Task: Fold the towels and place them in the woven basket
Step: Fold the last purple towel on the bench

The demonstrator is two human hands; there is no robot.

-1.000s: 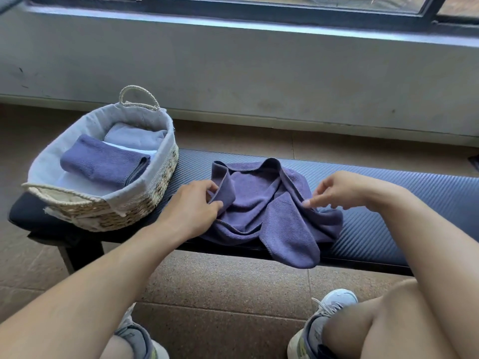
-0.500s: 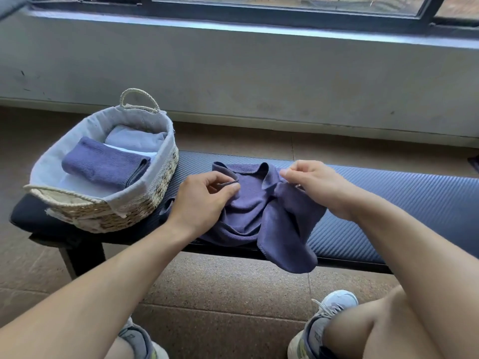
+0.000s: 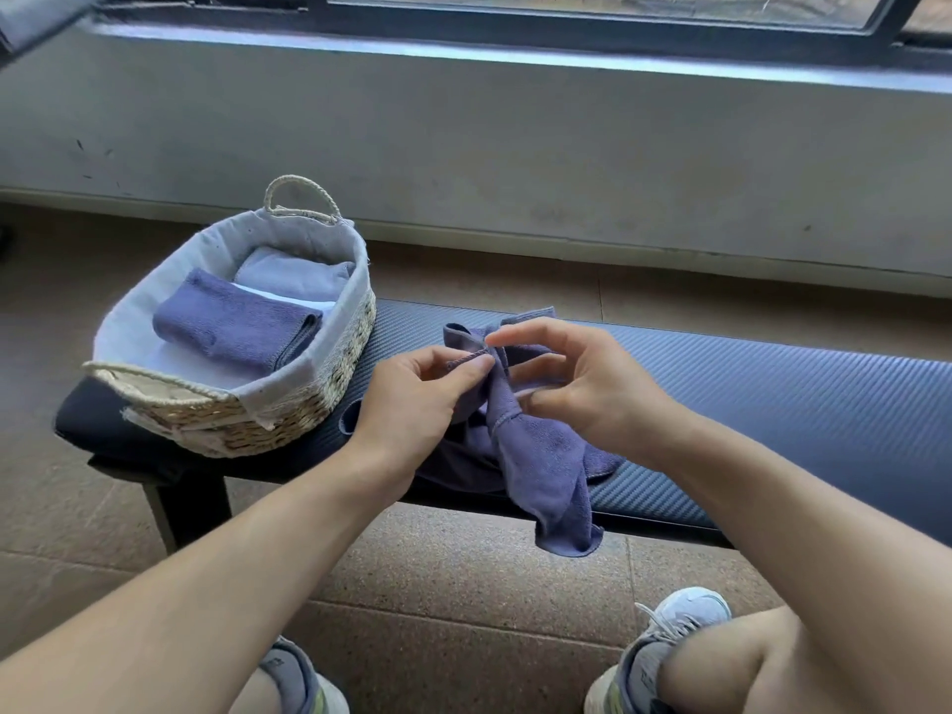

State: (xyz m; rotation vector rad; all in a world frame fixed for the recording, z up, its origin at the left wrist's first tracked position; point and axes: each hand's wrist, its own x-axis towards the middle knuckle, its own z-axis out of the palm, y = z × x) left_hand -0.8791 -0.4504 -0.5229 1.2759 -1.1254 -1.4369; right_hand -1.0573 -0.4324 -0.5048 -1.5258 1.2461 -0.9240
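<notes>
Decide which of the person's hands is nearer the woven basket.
Left. The left hand is just right of the woven basket; the right hand lies farther right, beyond it.

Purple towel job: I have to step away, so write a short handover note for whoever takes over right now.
Left hand pinches a hemmed edge of the crumpled purple towel; right hand grips it beside it.
The towel lies bunched on the padded bench, one end hanging over the front edge.
Done: a folded purple towel and a folded light towel lie in the woven basket.
Left: fold this towel, place it in the basket.

Bench (image 3: 772, 399) carries basket (image 3: 288, 425) (woven) and towel (image 3: 541, 466).
</notes>
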